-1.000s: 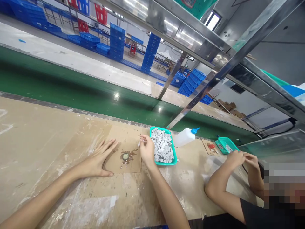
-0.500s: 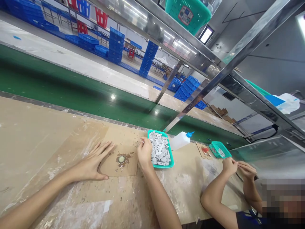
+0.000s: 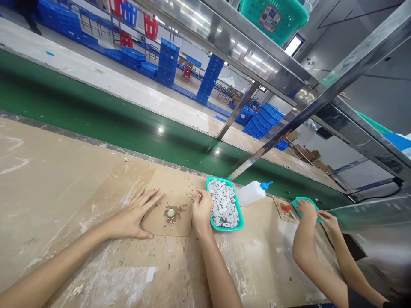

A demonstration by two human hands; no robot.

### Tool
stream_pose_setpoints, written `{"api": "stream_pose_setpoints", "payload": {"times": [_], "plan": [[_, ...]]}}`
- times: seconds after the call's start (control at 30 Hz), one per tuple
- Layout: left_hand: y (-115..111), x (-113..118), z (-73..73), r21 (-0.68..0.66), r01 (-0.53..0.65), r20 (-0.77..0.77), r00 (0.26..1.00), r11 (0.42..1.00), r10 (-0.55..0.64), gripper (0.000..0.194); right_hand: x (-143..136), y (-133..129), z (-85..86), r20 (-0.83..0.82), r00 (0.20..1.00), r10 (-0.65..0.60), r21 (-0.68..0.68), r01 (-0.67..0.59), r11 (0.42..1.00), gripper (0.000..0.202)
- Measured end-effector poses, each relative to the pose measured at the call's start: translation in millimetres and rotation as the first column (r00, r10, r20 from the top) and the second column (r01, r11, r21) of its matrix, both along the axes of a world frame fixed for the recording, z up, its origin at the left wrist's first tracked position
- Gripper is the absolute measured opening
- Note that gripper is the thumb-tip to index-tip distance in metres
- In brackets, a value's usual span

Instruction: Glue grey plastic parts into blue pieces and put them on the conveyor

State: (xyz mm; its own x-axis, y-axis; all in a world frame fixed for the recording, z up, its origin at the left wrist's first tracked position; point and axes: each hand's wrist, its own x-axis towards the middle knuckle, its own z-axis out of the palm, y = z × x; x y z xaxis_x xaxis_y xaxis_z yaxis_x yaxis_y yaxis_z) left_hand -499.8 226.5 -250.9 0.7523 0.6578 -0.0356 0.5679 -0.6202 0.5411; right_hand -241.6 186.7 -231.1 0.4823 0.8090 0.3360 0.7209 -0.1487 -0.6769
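Note:
My left hand lies spread on the left side of a square piece of cardboard. On that cardboard sits a small round disc with a pale centre, amid dark wet-looking stains and tiny bits. Beyond the cardboard's right edge, my right hand is closed in a pinch; whatever is between the fingertips is too small to make out. Just left of those fingertips is a row of tiny pieces. Close by on the right stands a teal basket full of small grey-white rectangular pieces.
A white squeeze bottle with a blue nozzle stands right of the basket. Farther right, a co-worker's hands are at a smaller teal basket, near cardboard with a red item. A green conveyor belt and metal frame lie beyond.
The view has shifted, moving the scene slightly right. My hands keep about the same places on the table. The co-worker's hands have parted, one reaching into the small basket.

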Motion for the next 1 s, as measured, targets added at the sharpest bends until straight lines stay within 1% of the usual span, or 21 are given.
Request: {"api": "stream_pose_setpoints", "payload": {"times": [0.1,0.27,0.4,0.57,0.73,0.87,0.93,1.0], "plan": [[0,0,-0.7,-0.006,0.001,0.0,1.0,1.0,-0.001,0.117,3,2,-0.7,-0.006,1.0,0.001,0.003,-0.001,1.0,0.025],[1,0,-3.6,0.009,0.009,0.009,1.0,1.0,-0.009,0.116,4,8,-0.4,-0.031,0.997,-0.069,0.021,0.069,0.997,0.025],[1,-1,-5.0,0.026,0.017,0.032,0.999,1.0,-0.018,0.117,3,6,-2.1,-0.047,0.993,-0.11,0.047,0.112,0.993,0.023],[2,-1,-6.1,0.043,0.029,0.05,0.998,0.999,-0.031,0.118,6,6,-3.5,-0.066,0.99,-0.122,0.065,0.126,0.99,0.023],[1,-3,-7.7,0.003,0.008,0.045,0.999,1.0,-0.008,0.116,13,24,-3.2,-0.068,0.986,-0.15,0.066,0.155,0.986,0.023],[1,-3,-9.0,0.032,0.02,0.046,0.999,0.999,-0.022,0.116,26,41,-3.7,-0.068,0.979,-0.191,0.066,0.195,0.979,0.024],[1,-3,-9.3,0.052,0.034,0.053,0.998,0.998,-0.037,0.116,30,43,-5.1,-0.069,0.981,-0.18,0.066,0.184,0.981,0.023],[2,-2,-8.8,0.061,0.042,0.055,0.997,0.997,-0.046,0.115,28,39,-6.4,-0.064,0.987,-0.15,0.063,0.154,0.986,0.023]]}}
